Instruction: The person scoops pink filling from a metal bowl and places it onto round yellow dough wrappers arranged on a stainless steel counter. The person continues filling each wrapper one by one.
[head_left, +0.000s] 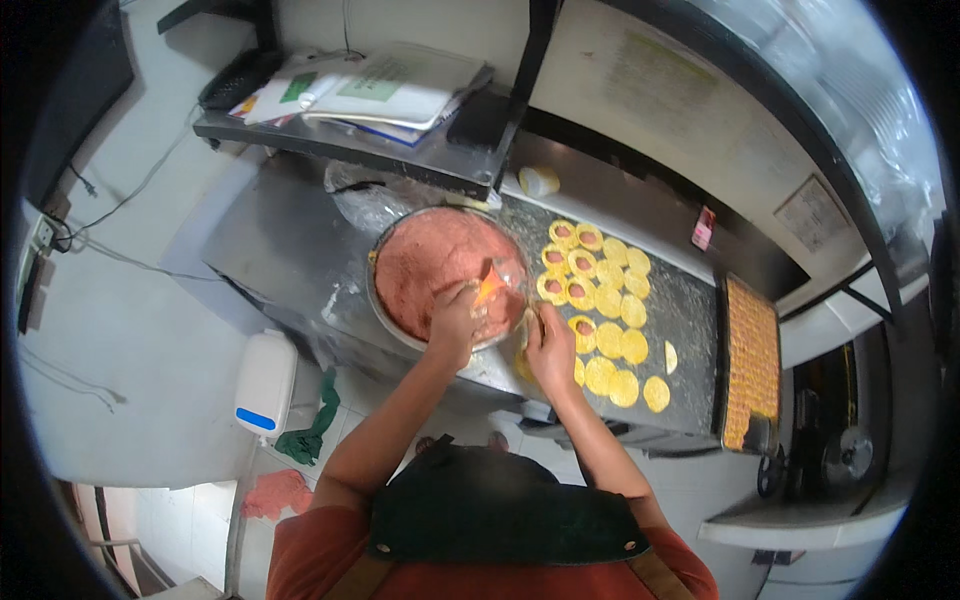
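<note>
A large round metal bowl (373, 308) holds pink ground filling (427, 251). Over its right part, my left hand (456, 319) grips an orange-handled utensil (491, 283), whose far end is blurred. My right hand (551, 337) is beside the bowl's right rim, its fingers curled near the edge; whether it holds something is unclear. To its right, yellow dough rounds (609, 302) lie in rows on the dark speckled worktop (679, 322). Several rounds at the left of the rows bear a dab of pink filling (581, 291). A half round (670, 358) lies apart at the right.
At the worktop's right end is a tray (752, 360) of small golden pieces. Behind the bowl lies clear plastic (375, 202). A low shelf (420, 161) bears papers and folders. A tub (538, 181) lies at the back. A white bin (266, 382) stands at the left.
</note>
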